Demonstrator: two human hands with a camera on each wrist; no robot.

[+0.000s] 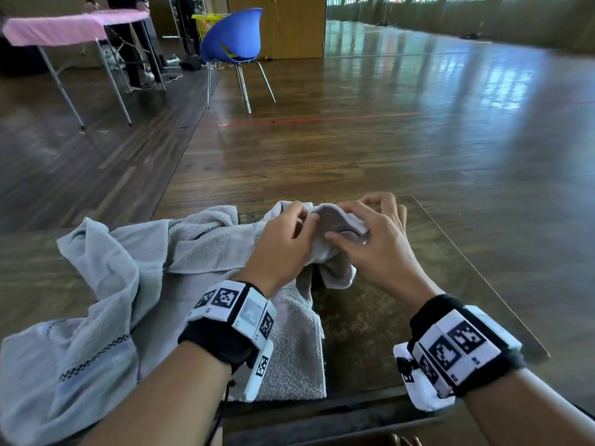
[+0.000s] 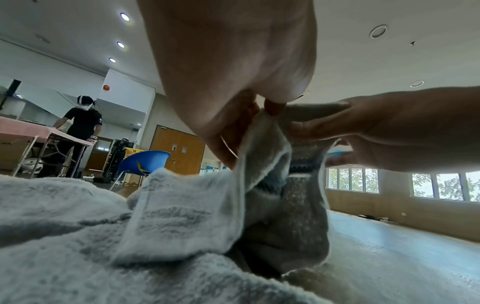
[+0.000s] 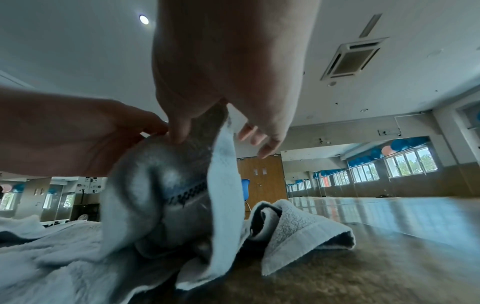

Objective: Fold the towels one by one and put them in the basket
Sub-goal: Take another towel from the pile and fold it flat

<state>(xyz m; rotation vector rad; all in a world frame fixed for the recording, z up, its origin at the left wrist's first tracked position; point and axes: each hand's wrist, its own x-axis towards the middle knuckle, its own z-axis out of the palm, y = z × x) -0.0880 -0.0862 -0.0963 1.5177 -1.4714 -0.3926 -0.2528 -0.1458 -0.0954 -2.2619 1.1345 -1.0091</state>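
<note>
A grey terry towel (image 1: pixel 335 243) is bunched up between both hands above the dark table (image 1: pixel 402 304). My left hand (image 1: pixel 283 239) pinches its edge from the left; in the left wrist view the left hand (image 2: pixel 259 111) pinches the towel (image 2: pixel 262 152) at its hem. My right hand (image 1: pixel 363 233) grips the same towel from the right, thumb on top; in the right wrist view the right hand (image 3: pixel 197 127) holds the towel (image 3: pixel 166 195), which hangs down to the table. Its lower part (image 1: pixel 289 342) lies flat under my left wrist. No basket is in view on the table.
A thinner pale cloth with a checked band (image 1: pixel 80 323) lies crumpled at the left, beside another grey towel (image 1: pixel 199 239). The table's right edge (image 1: pixel 476 275) runs close to my right wrist. Beyond stand a blue chair (image 1: pixel 235 37) and a pink-covered table (image 1: pixel 64 27).
</note>
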